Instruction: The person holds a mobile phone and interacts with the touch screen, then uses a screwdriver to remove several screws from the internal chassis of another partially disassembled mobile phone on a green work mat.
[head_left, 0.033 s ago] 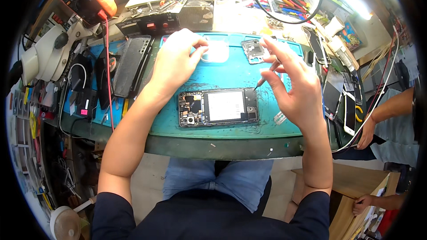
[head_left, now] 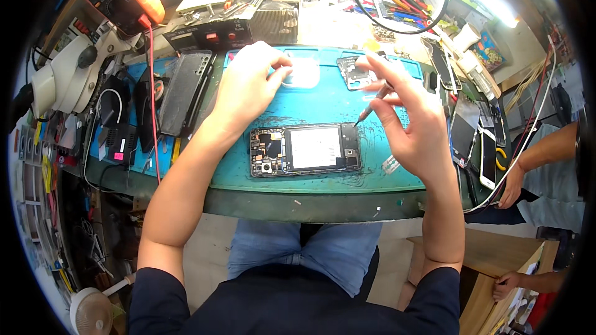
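An opened phone [head_left: 315, 147] lies lengthwise on the blue mat, its internal parts and a white battery label showing. My right hand [head_left: 410, 118] is closed on a slim screwdriver [head_left: 367, 111], whose tip points down at the phone's far right corner. Beyond the phone, my left hand [head_left: 251, 84] is held with bent fingers, thumb and fingertip close together at the edge of a small translucent dish [head_left: 305, 72]. Whatever lies between those fingertips is too small to make out. A loose phone inner cover [head_left: 355, 73] lies at the mat's far side, partly behind my right fingers.
A razor blade [head_left: 390, 164] lies right of the phone. Left of the blue mat [head_left: 248, 185] stand a dark phone back [head_left: 186, 93] and a multimeter [head_left: 115, 0] with a red lead. At right are a white phone [head_left: 488, 160] and another person's hand [head_left: 512, 187].
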Tool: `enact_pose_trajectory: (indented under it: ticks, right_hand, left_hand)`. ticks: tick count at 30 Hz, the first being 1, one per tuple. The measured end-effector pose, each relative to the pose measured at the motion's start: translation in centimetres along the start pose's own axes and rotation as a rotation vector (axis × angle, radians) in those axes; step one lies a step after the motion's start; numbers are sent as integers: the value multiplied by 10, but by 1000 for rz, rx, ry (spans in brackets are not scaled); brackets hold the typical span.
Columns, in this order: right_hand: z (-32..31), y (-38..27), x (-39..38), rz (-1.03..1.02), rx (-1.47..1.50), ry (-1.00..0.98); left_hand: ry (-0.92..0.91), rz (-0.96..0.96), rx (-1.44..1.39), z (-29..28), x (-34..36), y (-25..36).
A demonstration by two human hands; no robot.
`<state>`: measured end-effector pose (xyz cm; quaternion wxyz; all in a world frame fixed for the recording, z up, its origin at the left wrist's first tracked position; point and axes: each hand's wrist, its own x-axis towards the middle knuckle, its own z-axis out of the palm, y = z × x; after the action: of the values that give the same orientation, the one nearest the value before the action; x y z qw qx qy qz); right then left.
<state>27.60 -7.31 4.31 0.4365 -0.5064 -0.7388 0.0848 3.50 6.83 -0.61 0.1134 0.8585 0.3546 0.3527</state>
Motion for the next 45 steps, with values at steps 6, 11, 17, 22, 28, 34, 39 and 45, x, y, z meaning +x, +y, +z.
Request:
enact_pose_trajectory:
  ticks: [6,11,17,22,28,34,39,45]
  right_hand:
    - [-5,-4,0,44,-192,-49]
    - [-1,-7,2,141,62,-64]
    - [6,5,-1,20,142,42]
    - [-3,-5,0,49,-175,-8]
    - [-3,-2,0,71,-47,-56]
    - [4,4,-4,130,170,13]
    - [4,-3,-3,99,64,26]
    - [-2,-4,1,111,-44,-49]
  left_hand:
    - [-76,-59,41,-1,6,3]
    - [-163,-53,138,-6,13,1]
    - [-185,7,278,-2,19,13]
    - [-190,-11,242,1,18,10]
    - [-88,-1,143,1,18,9]
    - [-133,-176,-231,-15,11,48]
    - [-165,-139,-316,-19,4,58]
    - [-255,-150,-397,-9,-6,63]
